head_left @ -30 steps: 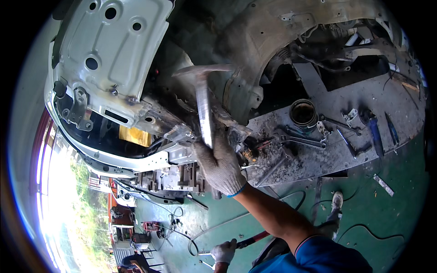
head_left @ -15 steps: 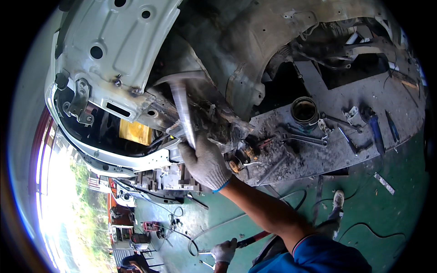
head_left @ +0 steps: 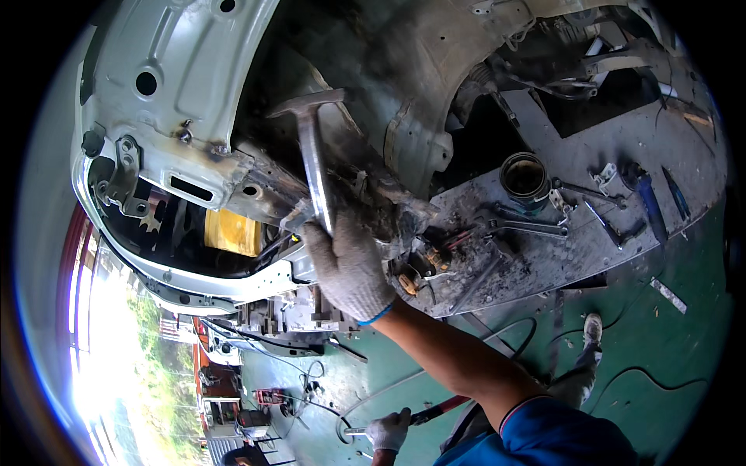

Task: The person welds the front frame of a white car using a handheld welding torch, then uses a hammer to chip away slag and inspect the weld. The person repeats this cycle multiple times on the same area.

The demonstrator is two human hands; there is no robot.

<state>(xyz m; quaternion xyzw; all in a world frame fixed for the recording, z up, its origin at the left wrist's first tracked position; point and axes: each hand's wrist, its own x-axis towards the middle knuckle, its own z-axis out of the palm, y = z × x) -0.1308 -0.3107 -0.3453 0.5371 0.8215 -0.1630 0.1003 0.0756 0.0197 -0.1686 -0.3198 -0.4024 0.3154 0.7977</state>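
My right hand [head_left: 348, 272], in a grey knitted glove, is closed around the metal handle of a hammer [head_left: 317, 171]. The hammer's long, narrow head points away from me, above a torn, scorched car-body rail [head_left: 342, 182]. Contact between head and metal cannot be made out. Lower down, my left hand [head_left: 388, 431], also gloved, is wrapped round a long bar [head_left: 439, 408] with a bare metal end and a black and red shaft. Left of the hammer is a pale body panel [head_left: 194, 70] with round holes; right of it curves the dusty wheel arch [head_left: 423, 101].
A dirty metal platform [head_left: 482, 225] holds wrenches [head_left: 532, 227], an open tin [head_left: 524, 177], a blue-bodied tool [head_left: 649, 206] and debris. A yellow block [head_left: 233, 231] shows inside the front frame. Hoses [head_left: 653, 382] cross the green floor, near a pale shoe [head_left: 593, 330].
The hammer head, blurred by motion before, now appears sharp and further up the picture. My view has shifted slightly. The left hand keeps its hold on the bar.
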